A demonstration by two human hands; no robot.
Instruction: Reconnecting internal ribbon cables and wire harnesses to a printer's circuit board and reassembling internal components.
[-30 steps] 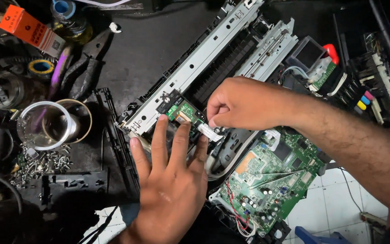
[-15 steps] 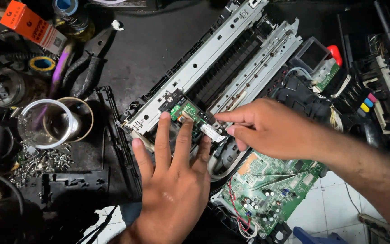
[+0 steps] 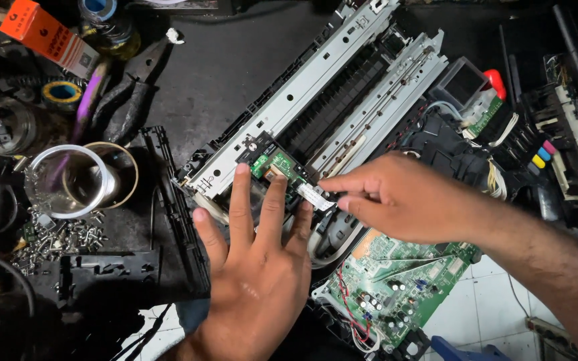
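Your left hand [image 3: 252, 287] lies flat with its fingers spread. The fingertips press down on the end of the long metal printer frame [image 3: 316, 100], right by the small green board [image 3: 277, 164]. That hand holds nothing; it just keeps the frame from sliding.

Your right hand [image 3: 403, 200] comes in from the right. Its thumb and first finger pinch the free end of a flat white ribbon cable [image 3: 314, 195]. The cable sits just to the right of the small green board, between your two hands. From here you cannot tell if the other end is plugged into the board or already out.

The machine looks well taken apart. The frame lies bare on the dark surface [image 3: 215, 67]. The big green circuit board [image 3: 396, 291] lies loose near you on the right, with thin red wires on it. A pile of small screws [image 3: 61, 234] sits on the left by a clear round tub [image 3: 68, 180]. Black plastic parts [image 3: 108, 267] lie near the left too, and pliers [image 3: 128, 93] rest farther off.

So it seems a lot is done: covers off, screws out, main board out. The small green board is on the frame, and the ribbon cable is the bit in hand right now.
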